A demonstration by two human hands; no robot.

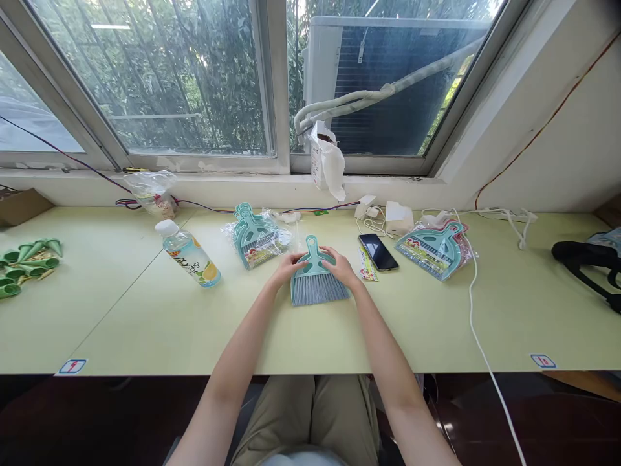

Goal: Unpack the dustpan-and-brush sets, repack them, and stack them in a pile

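Note:
A small mint-green hand brush [318, 290] with grey bristles lies on the table in front of me, its handle pointing away. A matching mint-green dustpan shows along its left edge, mostly hidden under the brush. My left hand [287, 269] grips the set at its left side, thumb over the brush's shoulder. On the opposite side my right hand [342, 268] grips it the same way, thumb resting on the brush top. Nearby on the left lie bagged brush sets [255, 236]; on the right is another stack of bagged sets [436, 247].
A drink bottle [189, 254] lies at the left. Right of my hands are a phone [378, 252] and printed cards [367, 265]. A white cable [473, 304] crosses the table and hangs over its front edge. Green cone-shaped pieces [30, 262] sit far left, a black object [585, 259] far right.

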